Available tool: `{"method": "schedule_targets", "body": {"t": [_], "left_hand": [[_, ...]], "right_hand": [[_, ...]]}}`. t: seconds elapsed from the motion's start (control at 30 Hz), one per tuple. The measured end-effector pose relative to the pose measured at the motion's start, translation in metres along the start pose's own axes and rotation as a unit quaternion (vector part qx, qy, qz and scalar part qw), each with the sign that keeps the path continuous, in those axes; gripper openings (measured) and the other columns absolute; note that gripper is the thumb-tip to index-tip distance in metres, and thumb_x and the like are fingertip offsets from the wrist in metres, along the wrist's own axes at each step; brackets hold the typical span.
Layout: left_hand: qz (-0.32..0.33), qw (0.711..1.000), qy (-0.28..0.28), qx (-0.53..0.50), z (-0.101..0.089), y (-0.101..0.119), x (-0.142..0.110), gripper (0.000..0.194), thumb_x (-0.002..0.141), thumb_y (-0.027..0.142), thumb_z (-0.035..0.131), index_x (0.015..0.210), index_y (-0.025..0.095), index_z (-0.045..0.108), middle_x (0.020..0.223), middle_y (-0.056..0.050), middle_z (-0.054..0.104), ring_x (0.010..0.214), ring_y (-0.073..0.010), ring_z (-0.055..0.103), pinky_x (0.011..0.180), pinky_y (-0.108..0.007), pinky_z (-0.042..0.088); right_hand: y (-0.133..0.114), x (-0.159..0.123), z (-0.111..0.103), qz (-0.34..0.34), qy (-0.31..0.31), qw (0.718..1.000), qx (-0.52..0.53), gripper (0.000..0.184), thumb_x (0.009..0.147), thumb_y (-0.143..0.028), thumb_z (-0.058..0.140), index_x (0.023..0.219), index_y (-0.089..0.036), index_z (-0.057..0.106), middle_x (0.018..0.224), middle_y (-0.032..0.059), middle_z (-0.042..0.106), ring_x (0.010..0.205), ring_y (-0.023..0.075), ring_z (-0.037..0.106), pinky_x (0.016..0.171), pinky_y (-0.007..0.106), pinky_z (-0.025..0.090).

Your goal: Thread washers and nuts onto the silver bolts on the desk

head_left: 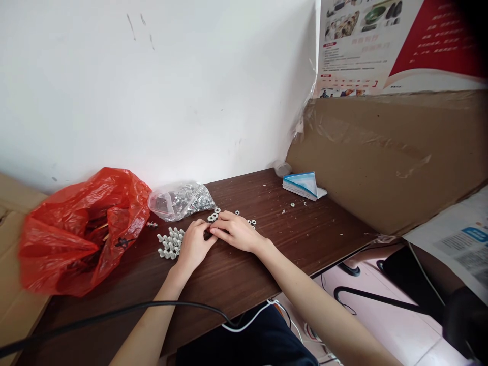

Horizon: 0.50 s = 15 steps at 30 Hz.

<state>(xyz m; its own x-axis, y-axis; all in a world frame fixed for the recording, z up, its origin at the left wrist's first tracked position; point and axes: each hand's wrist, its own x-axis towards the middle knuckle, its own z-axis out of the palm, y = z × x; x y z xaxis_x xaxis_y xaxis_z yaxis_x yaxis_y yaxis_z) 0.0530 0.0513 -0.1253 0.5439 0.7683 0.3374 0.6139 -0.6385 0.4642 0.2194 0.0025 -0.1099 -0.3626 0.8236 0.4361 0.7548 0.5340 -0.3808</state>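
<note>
My left hand (195, 245) and my right hand (235, 231) meet above the dark wooden table, fingertips together. Both are closed in a pinch, and whatever sits between the fingers is hidden. Just behind the fingertips lie several flat metal washers (212, 217). A few smaller rings (251, 222) show past my right knuckles, partly covered by that hand. To the left of my left hand stands a tight cluster of whitish metal bolt-like pieces (170, 243). Behind it rests a clear plastic bag (186, 200) full of small shiny metal parts.
A crumpled red plastic bag (82, 234) stands open at the left. A blue-and-white packet (304, 184) and a clear round container (282, 168) sit at the back right. Cardboard (396, 157) walls the right side. A black cable (125, 309) crosses the table's front.
</note>
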Motion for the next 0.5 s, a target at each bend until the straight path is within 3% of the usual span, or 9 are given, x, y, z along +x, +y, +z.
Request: {"method": "schedule_targets", "body": {"t": [0.13,0.33,0.5], "left_hand": [[0.0,1.0,0.001,-0.003,0.0003,0.0004,0.0001,0.01,0.08,0.023,0.062,0.084,0.016,0.066,0.079,-0.003,0.059,0.077,-0.0185,0.055,0.069,-0.03,0.042],[-0.001,1.0,0.009,-0.007,0.0013,-0.0005,0.0002,0.01,0.077,0.026,0.066,0.078,0.016,0.064,0.077,-0.002,0.058,0.074,-0.0177,0.054,0.068,-0.03,0.042],[0.002,1.0,0.004,-0.003,0.0009,0.0002,0.0,0.012,0.08,0.027,0.063,0.077,0.016,0.064,0.077,-0.003,0.058,0.075,-0.018,0.054,0.068,-0.03,0.042]], "right_hand": [[0.0009,-0.0004,0.001,0.025,0.005,1.0,0.0,0.026,0.097,-0.034,0.043,0.096,-0.018,0.063,0.09,0.005,0.056,0.086,0.0156,0.052,0.072,0.026,0.04],[0.0036,0.0009,0.0031,0.072,0.028,0.997,-0.008,0.032,0.097,-0.039,0.042,0.083,-0.016,0.06,0.084,0.0039,0.055,0.081,0.0148,0.051,0.068,0.025,0.039],[0.0042,0.0003,0.0018,0.051,0.024,0.998,-0.002,0.038,0.098,-0.039,0.041,0.076,-0.015,0.061,0.081,0.0038,0.052,0.079,0.0141,0.049,0.067,0.025,0.037]]}}
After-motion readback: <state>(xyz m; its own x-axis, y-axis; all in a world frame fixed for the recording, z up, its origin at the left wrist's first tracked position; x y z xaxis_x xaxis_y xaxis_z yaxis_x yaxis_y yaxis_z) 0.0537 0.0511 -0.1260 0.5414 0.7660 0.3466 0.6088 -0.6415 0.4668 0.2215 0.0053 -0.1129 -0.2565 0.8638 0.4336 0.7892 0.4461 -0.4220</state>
